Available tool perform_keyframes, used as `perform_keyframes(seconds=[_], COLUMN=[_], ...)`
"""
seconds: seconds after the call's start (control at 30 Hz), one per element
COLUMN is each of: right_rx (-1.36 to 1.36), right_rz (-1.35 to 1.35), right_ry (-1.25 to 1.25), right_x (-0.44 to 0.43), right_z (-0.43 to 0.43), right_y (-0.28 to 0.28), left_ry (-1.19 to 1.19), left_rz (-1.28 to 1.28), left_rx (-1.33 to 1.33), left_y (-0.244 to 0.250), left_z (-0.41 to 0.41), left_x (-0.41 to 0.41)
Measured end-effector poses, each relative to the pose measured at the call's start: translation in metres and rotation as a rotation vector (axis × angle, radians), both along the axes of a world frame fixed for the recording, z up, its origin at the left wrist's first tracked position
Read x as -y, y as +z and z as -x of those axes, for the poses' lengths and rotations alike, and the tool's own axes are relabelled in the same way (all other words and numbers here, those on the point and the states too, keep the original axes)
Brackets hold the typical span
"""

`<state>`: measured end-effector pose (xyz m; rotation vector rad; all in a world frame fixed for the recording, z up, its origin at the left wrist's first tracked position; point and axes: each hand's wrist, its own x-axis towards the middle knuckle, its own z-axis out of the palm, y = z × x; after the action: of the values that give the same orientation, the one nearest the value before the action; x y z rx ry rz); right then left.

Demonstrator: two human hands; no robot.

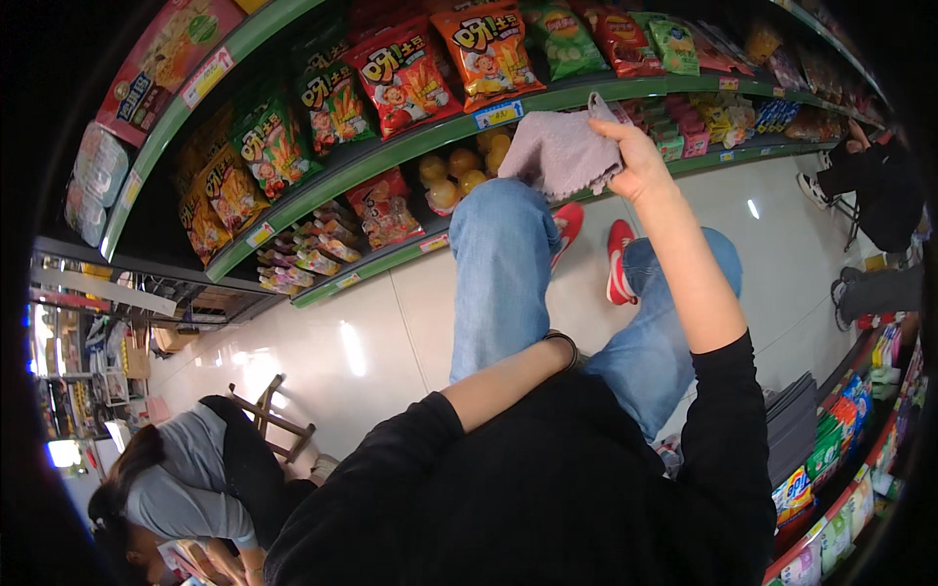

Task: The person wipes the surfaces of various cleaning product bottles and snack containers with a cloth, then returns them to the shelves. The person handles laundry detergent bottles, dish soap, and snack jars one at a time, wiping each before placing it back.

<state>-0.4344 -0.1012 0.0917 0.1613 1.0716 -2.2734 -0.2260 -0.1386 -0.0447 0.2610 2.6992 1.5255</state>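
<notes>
My right hand [636,155] grips a pale mauve cleaning cloth [560,150] at its edge. The cloth hangs in front of the lower green shelf edge, just above my left knee, and partly covers the goods behind it. Across my lap lies my left forearm [506,381], with a dark band [563,347] at the wrist. Beyond that band, my left hand is out of view, down between my thighs. Facing me are bagged snacks on the shelf, among them an orange bag [487,55] and a red bag [407,80]. Round yellow-orange packs [458,172] sit lower down.
A person [183,476] bends low at the lower left, near a wooden folding stool [275,417]. Other people's legs [879,293] show at the far right. Detergent bags [824,443] line a shelf at the lower right, beside a dark grey stack [791,425]. Glossy tile floor [396,329] lies between.
</notes>
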Motion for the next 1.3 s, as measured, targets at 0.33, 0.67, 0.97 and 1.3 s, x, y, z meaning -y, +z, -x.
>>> perform_keyframes(seconds=[0.33, 0.67, 0.97, 1.3], right_rx=[0.186, -0.039, -0.333, -0.123], right_rz=[0.127, -0.037, -0.153, -0.071], right_ry=[-0.045, 0.648, 0.722, 0.199], right_x=[-0.002, 0.014, 0.01, -0.002], right_z=[0.022, -0.067, -0.035, -0.065], right_y=[-0.043, -0.043, -0.047, -0.055], left_ry=[-0.739, -1.022, -1.177, 0.345], left_rz=[0.48, 0.56, 0.557, -0.595], left_rx=[0.584, 0.849, 0.931, 0.688], left_y=[-0.116, -0.179, -0.2, -0.177], left_z=[-0.011, 0.022, -0.012, -0.004], left_x=[0.021, -0.013, -0.033, 0.016])
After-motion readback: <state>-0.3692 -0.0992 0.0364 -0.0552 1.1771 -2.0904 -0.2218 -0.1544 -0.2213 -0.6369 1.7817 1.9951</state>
